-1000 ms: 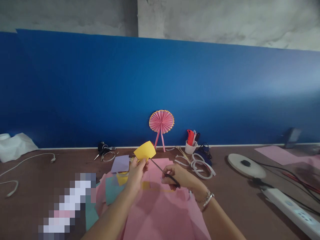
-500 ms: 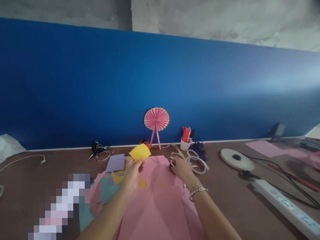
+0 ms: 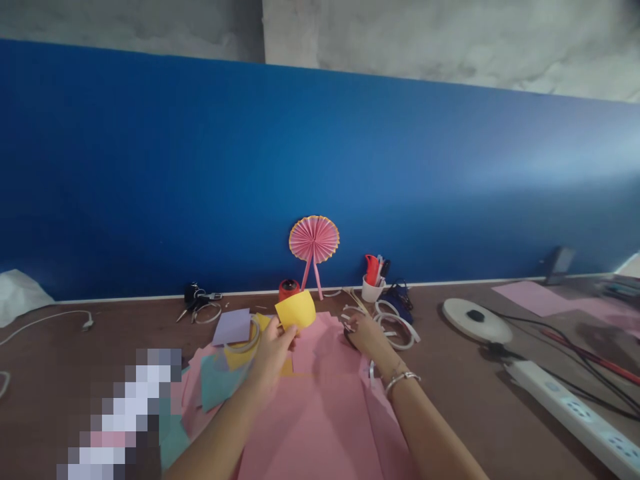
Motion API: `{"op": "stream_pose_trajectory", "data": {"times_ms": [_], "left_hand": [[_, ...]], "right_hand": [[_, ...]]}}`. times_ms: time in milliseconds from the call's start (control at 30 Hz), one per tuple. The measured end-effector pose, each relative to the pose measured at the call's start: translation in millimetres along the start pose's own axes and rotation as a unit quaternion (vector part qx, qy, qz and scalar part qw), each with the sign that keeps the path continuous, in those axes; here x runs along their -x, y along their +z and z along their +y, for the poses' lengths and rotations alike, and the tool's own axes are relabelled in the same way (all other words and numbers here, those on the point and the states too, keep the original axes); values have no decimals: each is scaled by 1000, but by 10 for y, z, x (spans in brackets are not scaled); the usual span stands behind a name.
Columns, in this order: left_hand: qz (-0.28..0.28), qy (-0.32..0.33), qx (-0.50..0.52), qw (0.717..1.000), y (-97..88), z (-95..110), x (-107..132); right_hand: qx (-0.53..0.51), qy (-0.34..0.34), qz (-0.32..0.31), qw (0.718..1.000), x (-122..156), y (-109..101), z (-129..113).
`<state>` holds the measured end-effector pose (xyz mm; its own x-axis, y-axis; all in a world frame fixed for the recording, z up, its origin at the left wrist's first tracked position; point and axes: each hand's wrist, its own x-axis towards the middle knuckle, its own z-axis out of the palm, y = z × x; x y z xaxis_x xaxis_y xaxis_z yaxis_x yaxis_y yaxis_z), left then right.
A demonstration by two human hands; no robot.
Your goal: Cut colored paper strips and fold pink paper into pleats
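My left hand (image 3: 274,352) pinches a small curved piece of yellow paper (image 3: 296,311) and holds it up above the pink sheet (image 3: 320,413). My right hand (image 3: 369,335) rests low at the far right edge of that sheet, beside the white paper rings (image 3: 400,330). Its fingers lie loosely curled over the dark handle of the scissors (image 3: 348,338), whose blades are hidden under the hand. A bracelet sits on the right wrist.
Teal, lilac and yellow paper scraps (image 3: 220,373) lie to the left of the pink sheet. A pink paper fan (image 3: 314,240), a red tape roll (image 3: 289,289) and a pen cup (image 3: 371,287) stand by the blue wall. A white power strip (image 3: 575,417) and cables lie to the right.
My right hand lowered the scissors from the yellow paper to the table near the white rings. My left hand kept hold of the yellow piece and shifted slightly right.
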<state>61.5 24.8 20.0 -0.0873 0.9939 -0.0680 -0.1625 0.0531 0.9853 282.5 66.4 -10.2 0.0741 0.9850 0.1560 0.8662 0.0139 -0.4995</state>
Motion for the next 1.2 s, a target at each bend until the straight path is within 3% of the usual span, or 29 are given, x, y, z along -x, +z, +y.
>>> {"op": "stream_pose_trajectory", "data": {"times_ms": [300,400,467,533,700,800,1033,1100,1133,1200], "left_hand": [[-5,23,-3,1000,32,-31,11],[-12,32,-10,999,36,-65,2],[-19,48,-25,998,31,-83,4],[-29,72,-48,996,26,-92,18],[-55,95,-86,990,41,-85,70],[-70,90,-91,989,46,-99,54],[-24,41,-169,984,-131,-216,-96],[-1,66,-246,967,-175,-203,-77],[21,95,-338,936,-177,-181,-48],[46,174,-509,842,-131,-115,52]], "right_hand": [[-36,17,-57,998,65,-104,-154],[-64,-10,-58,996,140,-191,-358],[-106,-36,-92,989,213,-229,-532],[-223,-38,-146,963,291,-241,-699],[-284,2,-129,950,420,-179,-927],[-278,-6,-121,953,420,-141,-914],[-196,-38,-114,973,317,-238,-576],[-182,-29,-102,978,336,-266,-444],[-180,-23,-96,979,358,-270,-378],[-188,-12,-75,979,423,-256,-249]]}}
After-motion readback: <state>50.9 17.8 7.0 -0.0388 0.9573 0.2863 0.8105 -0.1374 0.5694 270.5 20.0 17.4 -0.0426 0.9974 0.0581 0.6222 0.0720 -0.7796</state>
